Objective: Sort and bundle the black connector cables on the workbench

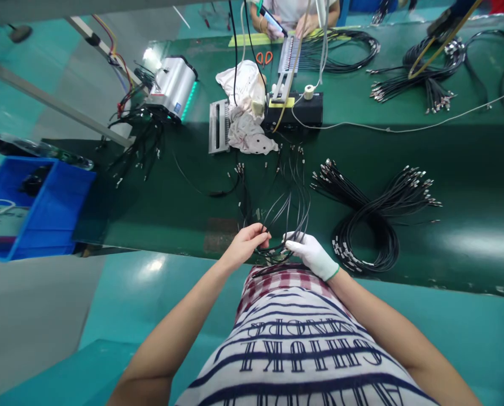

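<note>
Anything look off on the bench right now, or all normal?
Mostly normal. One oddity: a crumpled white cloth lies heaped against the black box and over the metal fixture. Both the left hand and the gloved right hand grip the black cables.
</note>
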Demonstrator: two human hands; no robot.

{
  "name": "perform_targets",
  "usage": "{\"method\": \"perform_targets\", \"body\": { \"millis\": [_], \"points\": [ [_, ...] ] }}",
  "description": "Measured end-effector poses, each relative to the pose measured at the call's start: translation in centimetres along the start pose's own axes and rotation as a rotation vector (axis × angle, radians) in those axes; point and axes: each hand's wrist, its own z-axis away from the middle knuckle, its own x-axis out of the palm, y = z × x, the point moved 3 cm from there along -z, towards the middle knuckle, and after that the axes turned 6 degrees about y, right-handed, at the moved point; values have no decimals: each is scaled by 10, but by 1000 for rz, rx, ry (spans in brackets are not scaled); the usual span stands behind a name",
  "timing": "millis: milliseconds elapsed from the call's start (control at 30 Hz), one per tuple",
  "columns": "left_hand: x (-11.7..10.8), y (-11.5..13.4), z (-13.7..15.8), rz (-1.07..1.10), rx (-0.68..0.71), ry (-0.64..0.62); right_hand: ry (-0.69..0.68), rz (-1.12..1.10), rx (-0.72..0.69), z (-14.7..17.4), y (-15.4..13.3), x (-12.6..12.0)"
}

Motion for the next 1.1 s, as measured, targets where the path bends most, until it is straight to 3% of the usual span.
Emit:
{"method": "perform_targets", "body": {
  "millis": [333, 867, 1100],
  "points": [
    [12, 5, 1, -334, -11, -57, 4, -71, 44, -1, 2, 3],
    [1, -1, -1, -349, -77, -30, 29, -2, 35, 0, 0, 0],
    [10, 0, 0, -472, 1, -2, 5, 17, 34, 1, 1, 1]
  ]
}}
